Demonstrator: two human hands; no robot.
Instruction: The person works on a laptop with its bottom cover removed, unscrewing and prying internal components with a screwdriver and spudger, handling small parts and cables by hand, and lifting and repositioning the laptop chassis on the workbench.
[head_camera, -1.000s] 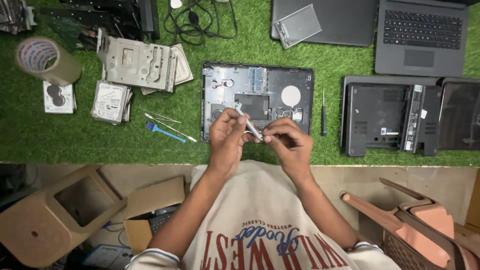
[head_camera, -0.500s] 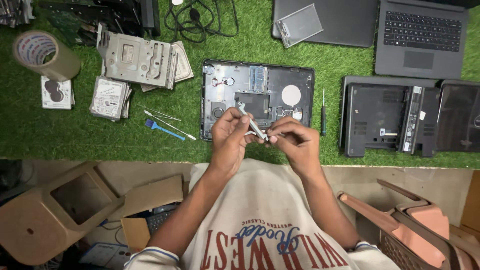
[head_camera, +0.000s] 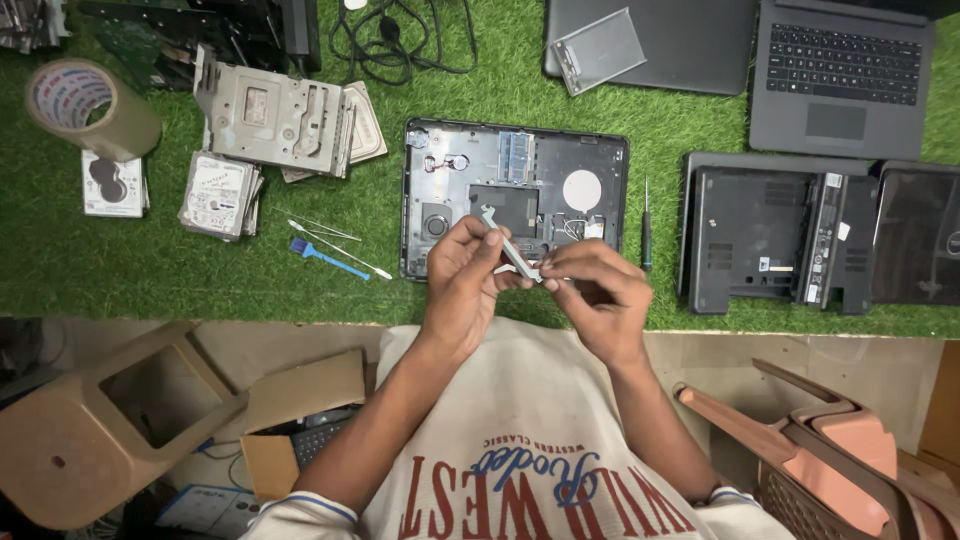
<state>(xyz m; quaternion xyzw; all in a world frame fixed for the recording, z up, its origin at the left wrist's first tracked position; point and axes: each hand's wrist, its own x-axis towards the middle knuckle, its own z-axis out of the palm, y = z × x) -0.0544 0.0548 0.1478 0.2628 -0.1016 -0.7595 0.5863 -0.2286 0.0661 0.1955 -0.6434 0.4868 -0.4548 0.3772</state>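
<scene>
Hands meet in the head view just near of the opened laptop base on the green turf mat: the left hand pinches a slim grey metal bracket between thumb and fingers, and the right hand closes on its near-right end, probably so the small part can be turned and looked over above the base. The bracket's long axis runs diagonally, its far end pointing up-left toward the base and its near end toward the right hand, though the exact grip there is partly hidden. A thin screwdriver lies right of the base, a blue brush to its left.
</scene>
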